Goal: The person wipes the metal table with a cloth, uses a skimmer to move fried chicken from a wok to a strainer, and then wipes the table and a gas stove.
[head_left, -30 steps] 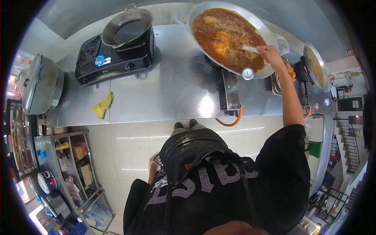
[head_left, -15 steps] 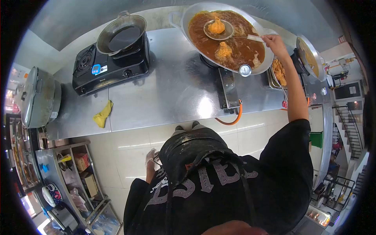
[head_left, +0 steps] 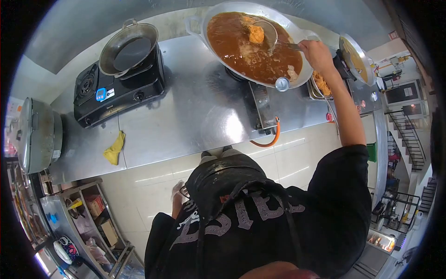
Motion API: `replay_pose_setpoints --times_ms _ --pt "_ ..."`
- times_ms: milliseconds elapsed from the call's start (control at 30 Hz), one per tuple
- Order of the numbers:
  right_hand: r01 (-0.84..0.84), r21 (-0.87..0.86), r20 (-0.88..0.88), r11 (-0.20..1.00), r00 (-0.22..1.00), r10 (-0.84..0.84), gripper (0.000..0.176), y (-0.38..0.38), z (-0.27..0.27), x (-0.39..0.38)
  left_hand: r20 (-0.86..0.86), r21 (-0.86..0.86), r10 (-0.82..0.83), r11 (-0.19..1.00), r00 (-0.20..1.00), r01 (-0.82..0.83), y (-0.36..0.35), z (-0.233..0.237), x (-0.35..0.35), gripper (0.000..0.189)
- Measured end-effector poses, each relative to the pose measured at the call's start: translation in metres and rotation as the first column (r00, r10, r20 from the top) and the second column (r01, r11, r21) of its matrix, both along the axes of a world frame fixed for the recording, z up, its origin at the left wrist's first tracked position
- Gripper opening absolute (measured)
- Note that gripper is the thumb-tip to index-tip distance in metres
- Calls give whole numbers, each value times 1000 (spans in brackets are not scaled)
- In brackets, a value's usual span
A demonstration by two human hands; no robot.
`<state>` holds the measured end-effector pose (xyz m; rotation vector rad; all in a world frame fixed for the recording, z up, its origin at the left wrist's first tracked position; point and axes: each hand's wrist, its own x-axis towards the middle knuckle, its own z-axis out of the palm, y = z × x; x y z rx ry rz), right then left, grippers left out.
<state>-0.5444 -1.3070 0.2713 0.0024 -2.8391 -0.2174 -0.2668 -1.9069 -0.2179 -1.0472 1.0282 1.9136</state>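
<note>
My right hand (head_left: 317, 52) is closed round the handle of a skimmer (head_left: 272, 36) over a large wok (head_left: 310, 69) of brown oil. The skimmer's round head is tilted in the oil, against a golden fried piece (head_left: 256, 34). Farther back, another fried piece (head_left: 246, 20) shows partly behind it. A dial thermometer (head_left: 282, 84) sits at the wok's near rim. My left hand (head_left: 177, 189), in a clear plastic glove, hangs low beside my waist. Its fingers look loosely stretched, with nothing visible in them.
On the left, a smaller wok (head_left: 128, 50) stands on a black gas stove (head_left: 118, 95) with a blue timer (head_left: 101, 95). A yellow cloth (head_left: 114, 149) lies near the counter edge. A lidded pot (head_left: 42, 135) is far left. Fried pieces (head_left: 321, 83) fill a tray right of the wok.
The skimmer has gone from level, with a fried piece in it, to tilted beside a piece. The nearer fried piece no longer floats at its former spot. The view has shifted slightly.
</note>
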Motion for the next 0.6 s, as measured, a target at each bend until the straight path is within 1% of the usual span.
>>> replay_pose_setpoints --times_ms 33,133,167,200,233,333,367,433,467,533,567,600 --pt "19 11 1 1000 1000 -19 22 -1 -2 1 8 -23 21 1000 1000 -21 3 -2 -1 37" --pt "78 -33 20 996 997 -78 22 -5 -4 7 -57 -50 -127 991 990 124 2 -1 -13 41" --pt "76 -67 12 995 997 -76 22 -3 -6 6 -47 -110 -149 984 988 143 4 -1 -17 42" --pt "74 -101 5 992 997 -74 23 3 -8 8 -33 -169 -171 972 985 163 11 11 -25 43" --pt "72 -135 -2 988 997 -73 23 10 -11 9 -19 -227 -192 957 981 182 14 14 -29 45" --pt "77 -309 -86 948 990 -109 27 45 -32 12 -5 -253 -157 956 988 151 17 13 -35 49" --pt "100 -370 -51 924 991 -127 28 55 -33 15 -4 -257 -157 955 988 150 17 13 -36 49" --pt "151 -485 24 862 987 -160 31 63 -30 23 -2 -266 -158 952 987 152 14 15 -34 51" --pt "173 -590 30 789 981 -192 32 65 -31 27 -19 -238 -160 959 987 151 12 17 -33 51" --pt "205 -772 56 601 965 -257 34 61 -32 37 -50 -185 -167 970 985 155 2 9 -29 51" --pt "232 -791 82 566 957 -277 34 63 -32 40 32 -277 -178 944 984 180 5 2 -29 51" --pt "259 -808 108 529 948 -298 33 68 -32 44 55 -259 -168 950 984 177 3 -4 -30 50"
